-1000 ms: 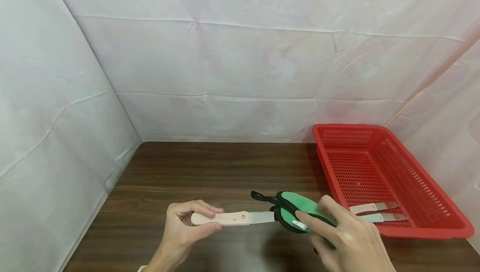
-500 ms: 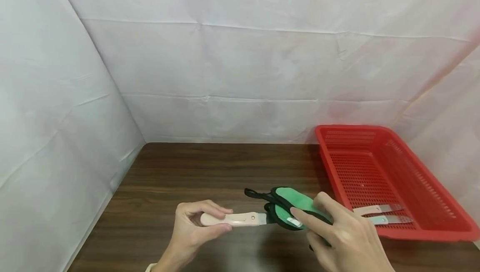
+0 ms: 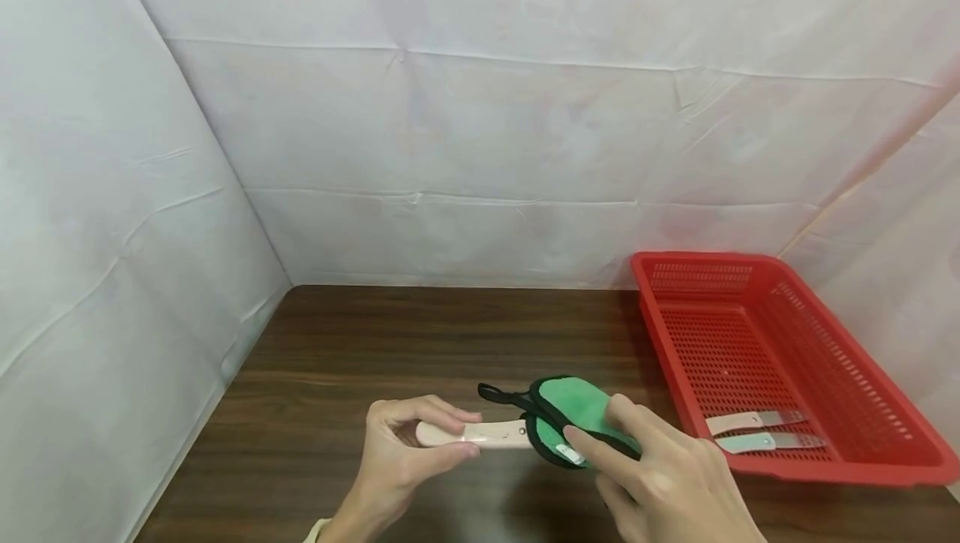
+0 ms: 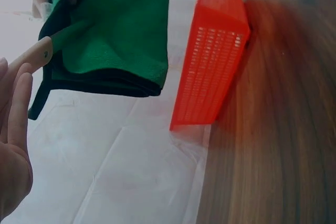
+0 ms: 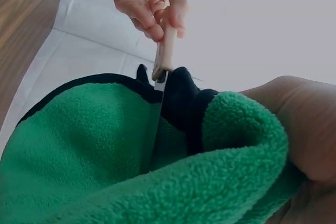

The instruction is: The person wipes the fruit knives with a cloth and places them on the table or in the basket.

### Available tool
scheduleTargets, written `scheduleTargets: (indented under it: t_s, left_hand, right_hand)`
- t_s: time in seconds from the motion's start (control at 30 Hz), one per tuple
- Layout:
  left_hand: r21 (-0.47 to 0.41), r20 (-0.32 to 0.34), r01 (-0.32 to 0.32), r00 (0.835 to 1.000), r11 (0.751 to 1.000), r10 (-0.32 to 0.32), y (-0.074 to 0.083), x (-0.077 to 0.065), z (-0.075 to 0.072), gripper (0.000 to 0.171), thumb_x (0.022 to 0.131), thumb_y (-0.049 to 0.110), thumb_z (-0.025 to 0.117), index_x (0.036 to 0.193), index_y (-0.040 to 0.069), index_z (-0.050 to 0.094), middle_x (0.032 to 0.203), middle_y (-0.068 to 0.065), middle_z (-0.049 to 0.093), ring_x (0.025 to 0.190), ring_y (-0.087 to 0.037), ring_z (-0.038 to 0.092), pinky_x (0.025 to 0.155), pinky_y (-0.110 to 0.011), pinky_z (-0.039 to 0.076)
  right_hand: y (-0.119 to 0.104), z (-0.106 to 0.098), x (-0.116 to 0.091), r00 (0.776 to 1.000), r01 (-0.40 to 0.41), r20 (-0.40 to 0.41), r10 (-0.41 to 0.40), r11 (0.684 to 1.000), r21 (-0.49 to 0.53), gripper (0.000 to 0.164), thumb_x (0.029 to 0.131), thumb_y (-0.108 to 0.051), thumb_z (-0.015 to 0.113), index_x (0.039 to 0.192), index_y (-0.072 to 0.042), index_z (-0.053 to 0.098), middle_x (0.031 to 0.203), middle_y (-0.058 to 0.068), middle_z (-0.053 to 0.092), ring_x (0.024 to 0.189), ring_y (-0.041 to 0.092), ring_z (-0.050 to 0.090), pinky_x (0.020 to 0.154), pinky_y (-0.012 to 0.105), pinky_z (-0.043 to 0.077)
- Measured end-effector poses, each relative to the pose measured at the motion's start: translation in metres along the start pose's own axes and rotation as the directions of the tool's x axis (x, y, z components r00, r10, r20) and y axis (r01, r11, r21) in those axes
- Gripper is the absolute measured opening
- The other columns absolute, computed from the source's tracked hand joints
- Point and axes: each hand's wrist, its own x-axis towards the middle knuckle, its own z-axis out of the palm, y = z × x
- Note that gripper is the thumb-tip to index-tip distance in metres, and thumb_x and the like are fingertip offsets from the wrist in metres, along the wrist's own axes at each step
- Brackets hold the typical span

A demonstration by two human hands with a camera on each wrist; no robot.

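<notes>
My left hand pinches the pale handle of a knife between thumb and fingers. In the right wrist view the knife's metal blade lies against a green cloth with black edging and a hanging loop. Folded around the blade, the cloth hides it from the head view. My right hand grips the cloth from the right, thumb and fingers on either side. In the left wrist view the cloth hangs in a folded square below the handle.
At the right of the dark wooden table stands a red perforated basket. Inside it lie two more knives, one with a cream handle and one with a pale greenish handle. Pale sheets hang behind and at both sides.
The green cloth has moved left along the blade toward the handle, with my right hand gripping it. My left hand and the knife have shifted slightly right. The blade is now covered in the head view.
</notes>
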Motion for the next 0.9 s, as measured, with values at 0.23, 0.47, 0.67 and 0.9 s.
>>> scheduleTargets:
  t_s: [0.23,0.47,0.67,0.9]
  left_hand:
    - [-0.041,-0.006,0.002,1.000,0.999,-0.002,0.001,-0.003,-0.003,0.028,0.059,-0.022,0.065,0.077,-0.001,0.065,0.082,-0.019,0.065,0.074,-0.030,0.063,0.057,-0.032,0.053]
    - [-0.078,-0.005,0.017,1.000,0.997,-0.017,0.004,-0.013,-0.013,0.031,0.061,-0.024,0.062,0.081,0.000,0.065,0.087,-0.018,0.065,0.078,-0.030,0.062,0.060,-0.031,0.053]
    - [-0.062,0.011,0.019,1.000,0.998,-0.018,0.008,-0.016,-0.021,0.031,0.062,-0.024,0.060,0.082,-0.001,0.065,0.087,-0.019,0.065,0.079,-0.031,0.062,0.061,-0.031,0.052]
    - [-0.035,0.017,0.027,1.000,0.999,-0.026,0.006,-0.015,-0.023,0.030,0.062,-0.024,0.061,0.081,-0.001,0.065,0.086,-0.019,0.065,0.079,-0.032,0.062,0.060,-0.031,0.052]
  right_hand:
    - [0.003,0.001,-0.004,1.000,0.008,0.011,-0.008,1.000,-0.003,0.047,0.089,-0.030,0.022,0.086,-0.024,0.069,0.079,-0.003,0.043,0.057,0.005,0.038,0.039,0.008,0.024]
    - [0.009,0.003,-0.012,0.999,-0.039,-0.023,0.038,0.999,-0.029,0.047,0.087,-0.033,0.023,0.082,-0.027,0.070,0.076,-0.008,0.039,0.053,-0.002,0.028,0.039,0.006,0.020]
    - [0.012,0.002,-0.016,0.998,-0.060,-0.017,0.059,0.998,-0.032,0.048,0.087,-0.035,0.022,0.082,-0.027,0.070,0.076,-0.009,0.039,0.052,-0.003,0.027,0.039,0.006,0.019]
    - [0.013,0.000,-0.016,0.996,-0.085,0.009,0.085,0.996,-0.031,0.048,0.087,-0.038,0.023,0.084,-0.028,0.070,0.077,-0.010,0.039,0.053,-0.003,0.030,0.040,0.005,0.022]
